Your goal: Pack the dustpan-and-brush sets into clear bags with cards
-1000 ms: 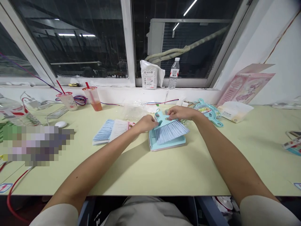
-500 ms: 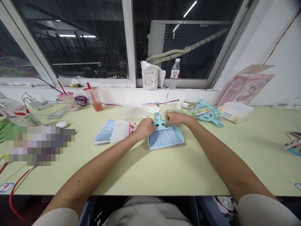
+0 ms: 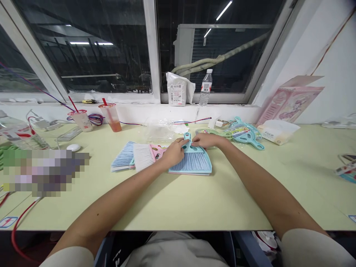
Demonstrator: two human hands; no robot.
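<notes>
A light-blue hand brush (image 3: 193, 160) with blue-grey bristles lies in a matching dustpan (image 3: 209, 171), handle pointing away from me. A thin pink edge shows below the dustpan. My left hand (image 3: 174, 152) is closed at the left side of the brush's handle base, thumb and fingers on it. From the right, my right hand (image 3: 206, 141) pinches the same base, fingers bent. Whether the fingers also grip the dustpan is hidden. Just left of my left hand lie a pink brush (image 3: 144, 156) with white bristles and a blue-bristled brush (image 3: 122, 157), fanned out and overlapping.
Behind my right hand lie green and blue dustpan sets (image 3: 246, 135) in clear wrap. Crumpled clear plastic (image 3: 160, 129) lies at the back. Two drink cups (image 3: 111, 116) stand back left, a tissue pack (image 3: 278, 131) back right. A water bottle (image 3: 205, 89) stands on the sill.
The blue brush and dustpan have shifted slightly left and turned straighter. My left hand lies further over the handle base, and more of the pink brush shows.
</notes>
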